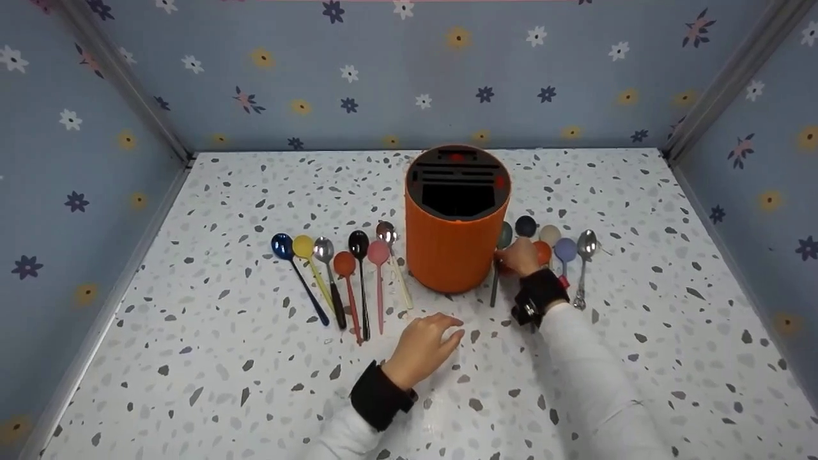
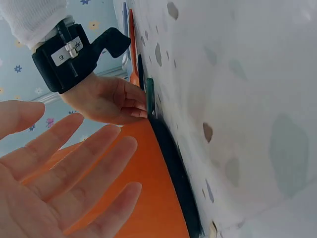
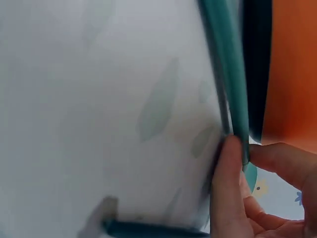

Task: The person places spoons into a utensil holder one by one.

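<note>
Green spoon (image 3: 229,59), likely light, stiff; pinched by right hand (image 1: 521,257), bowl (image 1: 505,234) just beyond, best held there; left hand (image 1: 422,348) empty.

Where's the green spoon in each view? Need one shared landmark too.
Head: right of center, green spoon pinched by the right hand, beside the orange container.
Left wrist: left of center, above mid-height; handle end only, by the right hand.
Right wrist: right of center, handle running from the top edge down to the fingertips.
Shared landmark: orange container, next to the spoon in all three.
</note>
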Available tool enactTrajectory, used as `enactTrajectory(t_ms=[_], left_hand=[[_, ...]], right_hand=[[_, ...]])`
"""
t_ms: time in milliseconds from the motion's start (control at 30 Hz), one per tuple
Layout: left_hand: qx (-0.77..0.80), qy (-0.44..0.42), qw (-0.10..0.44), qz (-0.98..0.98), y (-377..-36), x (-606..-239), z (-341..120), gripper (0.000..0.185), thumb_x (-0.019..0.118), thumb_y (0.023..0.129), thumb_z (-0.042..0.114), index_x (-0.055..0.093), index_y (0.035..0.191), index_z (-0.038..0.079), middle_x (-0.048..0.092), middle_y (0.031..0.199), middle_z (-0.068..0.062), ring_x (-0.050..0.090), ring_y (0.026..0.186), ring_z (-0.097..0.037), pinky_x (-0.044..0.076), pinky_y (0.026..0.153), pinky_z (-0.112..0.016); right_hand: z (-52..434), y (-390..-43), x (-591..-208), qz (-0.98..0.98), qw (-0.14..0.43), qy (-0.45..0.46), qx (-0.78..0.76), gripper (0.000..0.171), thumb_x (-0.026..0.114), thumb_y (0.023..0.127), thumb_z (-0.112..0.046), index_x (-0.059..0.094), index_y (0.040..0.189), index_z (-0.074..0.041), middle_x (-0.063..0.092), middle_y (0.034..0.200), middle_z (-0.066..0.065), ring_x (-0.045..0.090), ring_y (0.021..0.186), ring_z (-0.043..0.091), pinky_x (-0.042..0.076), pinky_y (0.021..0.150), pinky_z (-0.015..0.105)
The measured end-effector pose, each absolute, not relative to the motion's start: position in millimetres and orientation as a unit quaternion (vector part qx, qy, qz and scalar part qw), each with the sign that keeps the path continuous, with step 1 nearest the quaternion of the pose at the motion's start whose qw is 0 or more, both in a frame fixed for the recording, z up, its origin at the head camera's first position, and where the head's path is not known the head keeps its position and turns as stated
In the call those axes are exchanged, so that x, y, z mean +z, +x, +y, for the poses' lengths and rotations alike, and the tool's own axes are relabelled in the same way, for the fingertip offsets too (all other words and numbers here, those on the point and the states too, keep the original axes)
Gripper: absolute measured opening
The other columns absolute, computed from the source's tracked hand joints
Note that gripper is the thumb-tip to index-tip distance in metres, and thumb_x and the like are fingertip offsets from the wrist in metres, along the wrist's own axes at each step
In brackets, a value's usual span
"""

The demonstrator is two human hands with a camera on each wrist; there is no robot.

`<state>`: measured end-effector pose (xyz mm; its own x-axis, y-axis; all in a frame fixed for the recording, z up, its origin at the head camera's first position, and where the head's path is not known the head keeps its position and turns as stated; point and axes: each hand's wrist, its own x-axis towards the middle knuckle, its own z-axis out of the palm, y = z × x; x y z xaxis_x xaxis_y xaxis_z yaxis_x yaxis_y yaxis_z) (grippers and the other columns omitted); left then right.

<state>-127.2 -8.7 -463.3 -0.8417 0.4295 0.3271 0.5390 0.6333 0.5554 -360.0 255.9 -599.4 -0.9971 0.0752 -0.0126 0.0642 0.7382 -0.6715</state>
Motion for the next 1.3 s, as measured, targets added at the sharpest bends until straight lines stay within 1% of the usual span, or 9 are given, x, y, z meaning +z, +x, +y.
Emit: enactTrajectory(t_ms=[100,233,400,500,733,867,967,1133,1300], left_hand=[[-0.341,-0.269,0.057,-0.899,-127,-465,-6,0.019,0.055,0.087,0.018,0.067,0.095,0.005,0.065,0.091,-0.005,0.062,0.084,-0.018,0.051,0.072,-0.031],[-0.366,-0.259,0.015,-0.894,-128,-465,-3,0.021,0.054,0.088,0.019,0.066,0.097,0.004,0.065,0.092,-0.007,0.062,0.082,-0.020,0.051,0.070,-0.028],[-0.412,-0.232,-0.035,-0.881,-135,-462,1,0.025,0.052,0.089,0.018,0.062,0.104,0.002,0.065,0.093,-0.008,0.062,0.080,-0.019,0.051,0.071,-0.026],[-0.457,-0.207,-0.060,-0.863,-141,-461,4,0.028,0.052,0.088,0.015,0.058,0.110,-0.002,0.064,0.090,-0.010,0.061,0.078,-0.019,0.051,0.069,-0.025],[-0.563,-0.141,-0.131,-0.804,-151,-461,13,0.033,0.057,0.084,0.014,0.056,0.111,-0.007,0.063,0.084,-0.012,0.062,0.071,-0.028,0.053,0.055,-0.027],[-0.603,-0.108,-0.186,-0.768,-151,-463,18,0.034,0.060,0.084,0.014,0.056,0.109,-0.008,0.062,0.085,-0.015,0.062,0.071,-0.036,0.054,0.057,-0.040],[-0.627,-0.090,-0.214,-0.743,-149,-465,22,0.031,0.062,0.082,0.012,0.059,0.105,-0.008,0.063,0.085,-0.017,0.062,0.072,-0.037,0.055,0.060,-0.040],[-0.653,-0.083,-0.231,-0.717,-145,-463,27,0.021,0.064,0.079,0.005,0.063,0.095,-0.009,0.065,0.081,-0.018,0.063,0.071,-0.033,0.056,0.058,-0.033],[-0.653,-0.088,-0.236,-0.714,-140,-456,29,0.018,0.065,0.077,0.000,0.065,0.091,-0.010,0.065,0.078,-0.017,0.062,0.058,-0.020,0.055,0.053,-0.028]], right_hand=[[244,-322,-547,-0.891,-0.043,-0.052,0.450,0.018,0.064,0.068,-0.018,0.060,0.057,-0.004,0.054,0.048,0.003,0.051,0.043,0.012,0.043,0.042,0.023],[226,-269,-472,-0.775,-0.149,-0.119,0.602,0.014,0.058,0.080,-0.008,0.060,0.077,0.006,0.058,0.059,0.006,0.059,0.052,0.013,0.055,0.057,0.027],[221,-234,-440,-0.701,-0.210,-0.127,0.669,0.030,0.049,0.086,-0.003,0.050,0.110,0.015,0.058,0.074,0.007,0.060,0.063,0.013,0.054,0.074,0.030],[220,-218,-432,-0.691,-0.224,-0.110,0.678,0.039,0.046,0.087,-0.001,0.040,0.119,0.020,0.057,0.080,0.008,0.060,0.069,0.014,0.051,0.082,0.033],[220,-197,-443,-0.636,-0.244,-0.092,0.727,0.027,0.050,0.087,-0.001,0.046,0.109,0.015,0.058,0.084,0.009,0.060,0.073,0.015,0.052,0.078,0.028],[218,-187,-449,-0.630,-0.246,-0.099,0.730,0.020,0.053,0.087,-0.003,0.050,0.103,0.009,0.058,0.085,0.009,0.059,0.074,0.015,0.052,0.077,0.027],[215,-179,-449,-0.628,-0.252,-0.095,0.730,0.016,0.053,0.087,-0.003,0.052,0.100,0.006,0.058,0.082,0.007,0.060,0.073,0.014,0.053,0.077,0.026],[210,-170,-445,-0.625,-0.257,-0.093,0.731,0.016,0.055,0.086,-0.004,0.052,0.098,0.006,0.059,0.081,0.008,0.061,0.073,0.016,0.053,0.076,0.028],[210,-161,-440,-0.628,-0.257,-0.096,0.728,0.017,0.057,0.085,-0.006,0.050,0.097,0.004,0.058,0.084,0.009,0.060,0.077,0.016,0.052,0.078,0.028]])
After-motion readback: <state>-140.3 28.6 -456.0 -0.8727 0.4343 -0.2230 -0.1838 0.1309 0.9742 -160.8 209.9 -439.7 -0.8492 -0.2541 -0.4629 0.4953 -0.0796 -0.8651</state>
